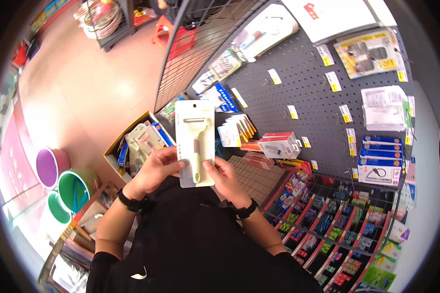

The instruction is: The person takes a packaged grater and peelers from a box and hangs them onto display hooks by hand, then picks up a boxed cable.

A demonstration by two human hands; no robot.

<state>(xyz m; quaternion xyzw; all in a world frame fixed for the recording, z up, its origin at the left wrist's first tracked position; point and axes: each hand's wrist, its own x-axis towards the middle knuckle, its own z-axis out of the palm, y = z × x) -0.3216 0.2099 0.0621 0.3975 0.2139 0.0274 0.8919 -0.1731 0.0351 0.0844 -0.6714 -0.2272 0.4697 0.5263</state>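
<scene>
Between my two hands is a packaged peeler (196, 144), upright on a pale card with a hang hole at its top. Its handle is light green and its head is white with a metal blade. My left hand (162, 167) pinches the package's lower left edge, thumb on the front. On the lower right edge, my right hand (223, 179) grips with its thumb on the front too. Just behind my left hand sits an open cardboard box (113, 146) holding several packaged goods.
A dark pegboard (278, 58) with hooks, price tags and hanging packages rises at the right. Below it are racks of small packs (322, 219). A wire grid panel (195, 44) stands ahead. Purple (51, 168) and green buckets (78, 188) are at the left, a red stool (173, 36) beyond.
</scene>
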